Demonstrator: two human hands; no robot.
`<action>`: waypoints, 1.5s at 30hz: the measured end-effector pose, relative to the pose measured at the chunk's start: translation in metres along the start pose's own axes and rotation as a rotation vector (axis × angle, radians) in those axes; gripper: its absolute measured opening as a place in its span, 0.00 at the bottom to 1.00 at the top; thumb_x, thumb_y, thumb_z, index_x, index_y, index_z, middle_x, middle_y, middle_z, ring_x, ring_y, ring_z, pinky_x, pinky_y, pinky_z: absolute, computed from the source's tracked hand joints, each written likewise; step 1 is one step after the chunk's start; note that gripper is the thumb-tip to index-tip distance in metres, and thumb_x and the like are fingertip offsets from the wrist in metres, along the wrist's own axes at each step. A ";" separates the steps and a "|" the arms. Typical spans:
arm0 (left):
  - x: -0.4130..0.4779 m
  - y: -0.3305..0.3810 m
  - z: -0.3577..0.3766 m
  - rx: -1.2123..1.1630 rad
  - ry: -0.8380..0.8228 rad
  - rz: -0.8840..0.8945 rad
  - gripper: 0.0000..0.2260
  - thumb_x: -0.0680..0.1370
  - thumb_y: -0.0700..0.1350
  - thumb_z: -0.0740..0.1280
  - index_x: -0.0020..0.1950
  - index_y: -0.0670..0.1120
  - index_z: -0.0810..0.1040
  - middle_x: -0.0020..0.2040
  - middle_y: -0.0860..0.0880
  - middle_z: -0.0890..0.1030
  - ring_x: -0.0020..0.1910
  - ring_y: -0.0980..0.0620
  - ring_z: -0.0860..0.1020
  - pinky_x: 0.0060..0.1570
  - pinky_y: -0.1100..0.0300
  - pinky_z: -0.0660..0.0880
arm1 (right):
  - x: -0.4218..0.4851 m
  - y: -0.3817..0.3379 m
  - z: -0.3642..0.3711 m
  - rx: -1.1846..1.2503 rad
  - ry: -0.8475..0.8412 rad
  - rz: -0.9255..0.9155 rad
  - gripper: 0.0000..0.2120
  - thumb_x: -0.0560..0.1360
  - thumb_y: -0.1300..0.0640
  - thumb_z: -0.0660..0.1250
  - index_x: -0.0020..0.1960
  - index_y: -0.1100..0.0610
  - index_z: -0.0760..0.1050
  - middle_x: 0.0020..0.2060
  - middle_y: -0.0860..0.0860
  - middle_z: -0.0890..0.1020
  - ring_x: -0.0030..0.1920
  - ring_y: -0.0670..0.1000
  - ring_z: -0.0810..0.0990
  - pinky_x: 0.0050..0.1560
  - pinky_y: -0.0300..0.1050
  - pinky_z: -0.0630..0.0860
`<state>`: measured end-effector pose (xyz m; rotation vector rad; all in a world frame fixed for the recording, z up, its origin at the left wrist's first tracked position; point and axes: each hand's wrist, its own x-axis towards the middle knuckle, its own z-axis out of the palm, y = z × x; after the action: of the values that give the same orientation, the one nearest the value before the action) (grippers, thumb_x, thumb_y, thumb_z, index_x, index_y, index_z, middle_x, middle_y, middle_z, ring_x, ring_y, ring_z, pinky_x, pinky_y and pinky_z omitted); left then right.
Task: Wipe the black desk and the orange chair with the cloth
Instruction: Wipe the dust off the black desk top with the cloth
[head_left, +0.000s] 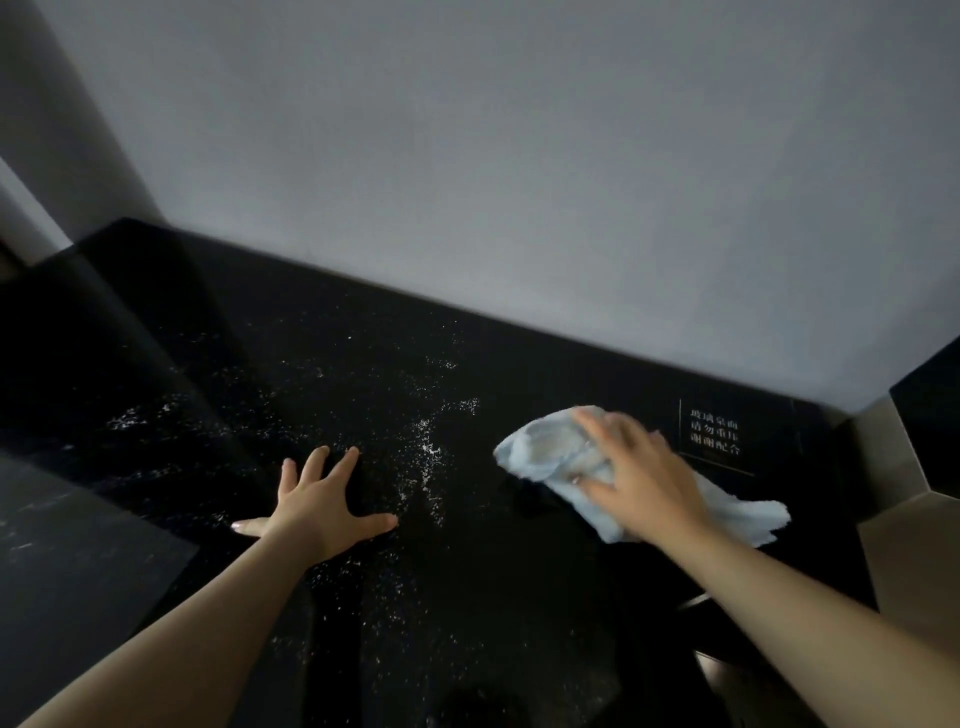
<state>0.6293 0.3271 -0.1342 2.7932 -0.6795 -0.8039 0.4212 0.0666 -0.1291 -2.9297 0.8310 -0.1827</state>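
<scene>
Because the white specks (428, 453) lie thickest just left of the right hand (639, 478), that hand would do best to sweep leftward in overlapping strokes with even pressure, gathering the grit rather than scattering it. Its fingers are spread flat, pressing on the pale blue cloth (540, 457) rather than gripping it. The left hand (317, 499) rests open and splayed on the black desk (519, 597), holding nothing. The cloth looks soft, nappy and crumpled; the desk is glossy, hard and flat. The orange chair is out of view.
</scene>
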 end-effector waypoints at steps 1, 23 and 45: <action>0.000 0.000 0.000 0.000 0.001 -0.004 0.48 0.66 0.69 0.67 0.76 0.59 0.43 0.77 0.51 0.42 0.75 0.42 0.36 0.68 0.31 0.52 | 0.007 0.011 -0.005 0.060 0.118 0.052 0.32 0.70 0.44 0.69 0.71 0.42 0.63 0.65 0.55 0.69 0.55 0.63 0.76 0.47 0.56 0.76; 0.007 -0.002 0.004 0.000 0.035 -0.031 0.49 0.64 0.69 0.68 0.76 0.61 0.44 0.77 0.53 0.43 0.75 0.43 0.37 0.69 0.34 0.53 | 0.091 0.030 -0.021 0.040 -0.295 0.674 0.29 0.73 0.36 0.48 0.73 0.41 0.53 0.71 0.52 0.60 0.69 0.62 0.60 0.67 0.65 0.59; -0.002 0.007 0.007 0.102 0.039 -0.016 0.45 0.68 0.72 0.62 0.76 0.59 0.41 0.77 0.53 0.40 0.75 0.42 0.37 0.65 0.27 0.50 | 0.074 -0.041 0.002 0.427 -0.041 0.197 0.21 0.68 0.51 0.65 0.61 0.46 0.73 0.60 0.50 0.75 0.57 0.60 0.74 0.54 0.54 0.74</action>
<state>0.6216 0.3220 -0.1377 2.9003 -0.7124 -0.7361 0.5046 0.0623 -0.1199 -2.4341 0.9346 -0.2486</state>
